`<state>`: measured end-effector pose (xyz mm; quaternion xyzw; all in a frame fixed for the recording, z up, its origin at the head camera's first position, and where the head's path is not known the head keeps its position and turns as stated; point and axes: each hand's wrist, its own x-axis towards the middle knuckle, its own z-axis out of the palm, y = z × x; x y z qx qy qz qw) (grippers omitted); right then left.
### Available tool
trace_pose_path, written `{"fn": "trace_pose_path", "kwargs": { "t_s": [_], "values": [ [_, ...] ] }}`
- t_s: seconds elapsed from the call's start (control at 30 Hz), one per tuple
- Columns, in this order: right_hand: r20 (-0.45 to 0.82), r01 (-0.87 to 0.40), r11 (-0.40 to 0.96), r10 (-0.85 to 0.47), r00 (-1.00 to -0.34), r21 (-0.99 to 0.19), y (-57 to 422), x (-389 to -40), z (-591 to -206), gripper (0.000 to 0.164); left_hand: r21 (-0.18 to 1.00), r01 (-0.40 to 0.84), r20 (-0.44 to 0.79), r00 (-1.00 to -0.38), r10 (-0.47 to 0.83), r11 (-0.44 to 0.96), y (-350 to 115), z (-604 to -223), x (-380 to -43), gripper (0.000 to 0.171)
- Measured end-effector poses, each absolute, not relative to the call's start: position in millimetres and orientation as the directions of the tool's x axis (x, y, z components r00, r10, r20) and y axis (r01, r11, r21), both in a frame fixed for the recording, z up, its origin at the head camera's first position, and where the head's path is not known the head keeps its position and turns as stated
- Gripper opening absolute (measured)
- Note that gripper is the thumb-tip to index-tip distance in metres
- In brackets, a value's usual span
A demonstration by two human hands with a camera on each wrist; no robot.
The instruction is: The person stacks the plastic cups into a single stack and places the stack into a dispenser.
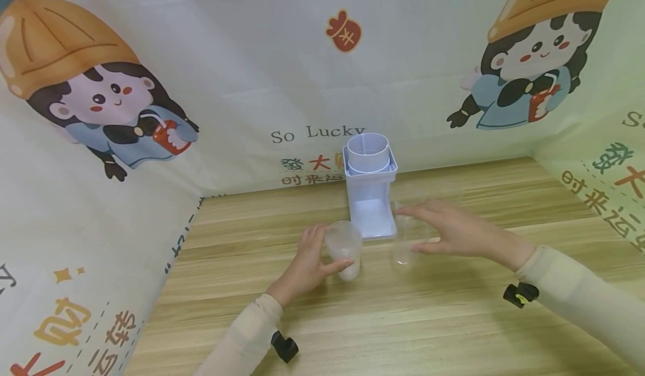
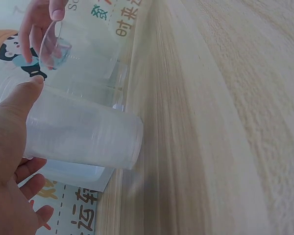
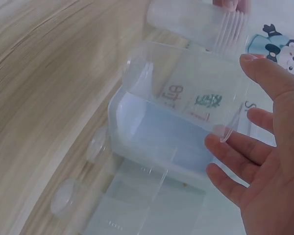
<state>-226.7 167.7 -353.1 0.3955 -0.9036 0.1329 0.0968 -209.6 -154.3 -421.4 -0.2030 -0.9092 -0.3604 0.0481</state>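
While the left hand (image 1: 304,261) curves its thumb and fingers round a stack of nested translucent plastic cups (image 1: 344,247) near the middle of the head frame, its grip clamped on the stack, the right hand (image 1: 450,228) reaches in from the right at a clear plastic cup (image 3: 186,83). The right thumb and fingers stand apart on either side of that cup's rim; whether they press on it cannot be told. Nearly invisible in the head view, the clear cup is an upright faint outline, while the right wrist view shows its wall and rim plainly.

Several rims crowd together on the stack at the top of the right wrist frame, too blurred to count; whether its base touches the table (image 1: 332,331) is hard to tell.

Just behind the two cups, in the centre of the head frame, stands a white plastic dispenser (image 1: 370,188) with a round tube (image 1: 368,146) on top. The tube's inside is mostly hidden, and the dispenser's head lies outside the right wrist frame. More clear cups (image 3: 63,198) show faintly at its lower left. A printed cloth (image 1: 242,74) backs the table, its cartoon figures partly cut off at the frame edges.
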Motion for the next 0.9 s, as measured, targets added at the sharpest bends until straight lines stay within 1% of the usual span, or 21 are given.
{"fn": "trace_pose_path", "kwargs": {
  "t_s": [0.1,0.27,0.53,0.63,0.9],
  "values": [
    [0.279,-0.753,0.636,-0.702,-0.656,-0.169,160.7,-227.6,-353.8,0.068,0.629,0.408,0.237,-0.911,0.336,0.662,-153.7,-421.3,-209.9,0.080],
    [0.294,-0.776,0.613,-0.722,-0.626,-0.147,151.5,-228.9,-353.8,0.066,0.628,0.410,0.238,-0.910,0.339,0.661,-153.1,-421.0,-210.2,0.080],
    [0.267,-0.767,0.627,-0.723,-0.638,-0.136,142.6,-228.2,-349.4,0.066,0.633,0.413,0.240,-0.909,0.341,0.655,-152.6,-419.1,-209.2,0.079],
    [0.285,-0.779,0.614,-0.730,-0.621,-0.127,140.3,-229.4,-347.6,0.068,0.635,0.412,0.240,-0.909,0.340,0.654,-152.7,-419.5,-209.3,0.079],
    [0.327,-0.805,0.568,-0.738,-0.590,-0.171,134.7,-231.5,-330.6,0.073,0.635,0.417,0.245,-0.907,0.343,0.650,-153.4,-419.3,-208.3,0.079]
  ]
}}
